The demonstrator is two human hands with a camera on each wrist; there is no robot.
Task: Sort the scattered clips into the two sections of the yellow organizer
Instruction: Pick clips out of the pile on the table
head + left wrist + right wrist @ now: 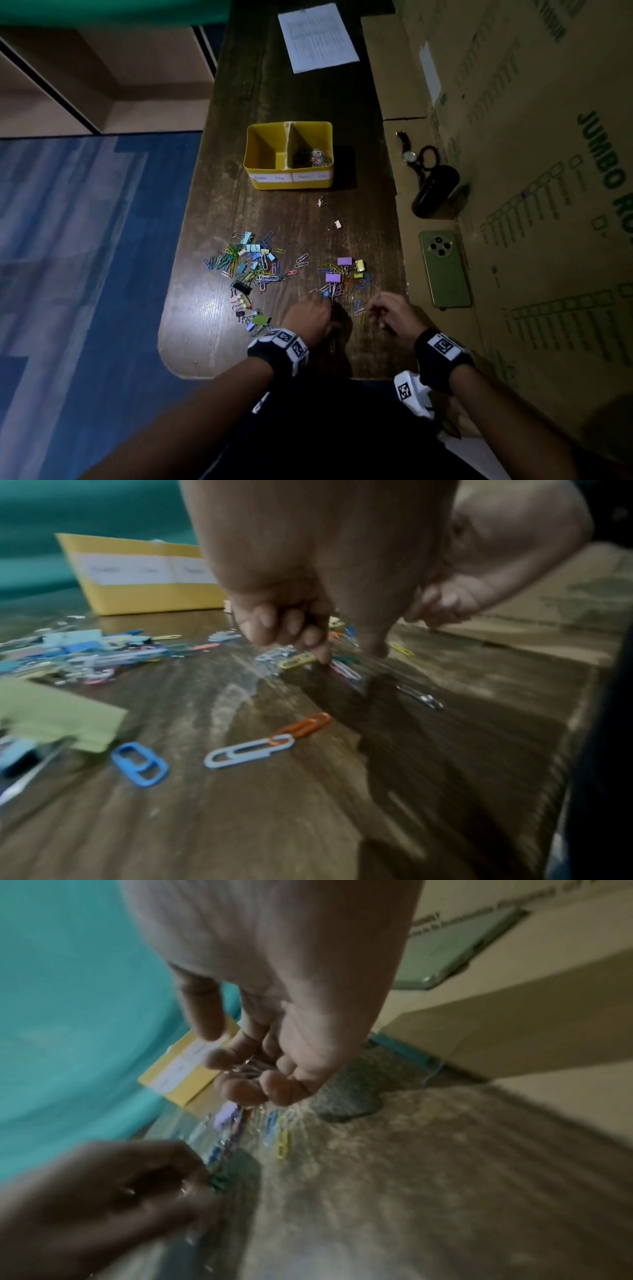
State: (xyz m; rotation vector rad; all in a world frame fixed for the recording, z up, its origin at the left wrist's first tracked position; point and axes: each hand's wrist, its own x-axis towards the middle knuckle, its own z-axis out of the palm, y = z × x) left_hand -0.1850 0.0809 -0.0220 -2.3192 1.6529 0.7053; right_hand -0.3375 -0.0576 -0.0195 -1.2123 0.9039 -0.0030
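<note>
The yellow organizer (260, 181) stands mid-table; its right section holds paper clips (313, 157) and its left section looks bare. Coloured paper clips and binder clips lie in a left pile (251, 265) and a right pile (342, 277). My left hand (327, 301) is down at the near edge of the right pile. Its fingers (291, 626) are curled, and index tip and thumb touch the table among clips (346, 669). Glints of clips show inside it in the right wrist view. My right hand (240, 1066), just right of it, is cupped around several paper clips (250, 1068).
A green phone (445, 269), a watch (409, 156) and a black case (433, 190) lie on cardboard (531, 137) along the right. A printed sheet (317, 37) lies at the far end. The table's rounded front edge (260, 377) is close to my wrists.
</note>
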